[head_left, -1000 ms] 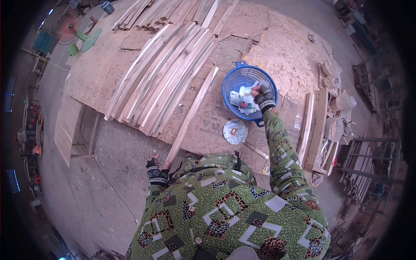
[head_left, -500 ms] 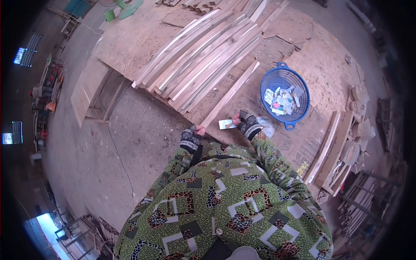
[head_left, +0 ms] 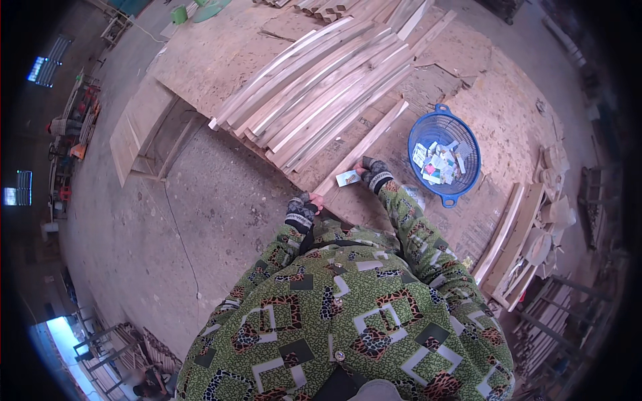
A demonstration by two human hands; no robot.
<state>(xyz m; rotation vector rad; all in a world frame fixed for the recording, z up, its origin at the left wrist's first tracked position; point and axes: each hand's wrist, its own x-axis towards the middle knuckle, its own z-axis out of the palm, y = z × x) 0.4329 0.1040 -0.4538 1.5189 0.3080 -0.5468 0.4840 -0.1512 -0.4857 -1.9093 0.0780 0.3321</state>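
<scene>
My left hand, in a patterned fingerless glove, has its fingers closed around the near end of a single long wooden strip. That strip lies on the board table, apart from the pile of strips. My right hand, gloved the same way, pinches a small pale printed card beside the strip near its lower end. To the right of this hand stands a blue plastic basket with several similar printed slips inside.
A row of curved wooden strips lies across the table beyond my hands. On the right are a wooden frame piece and round rolls. A cable runs over the floor to the left, near an open wooden box.
My right hand has moved up and slightly left with the card, closer to the strip. My left hand stays at the strip's end. The view has shifted slightly.
</scene>
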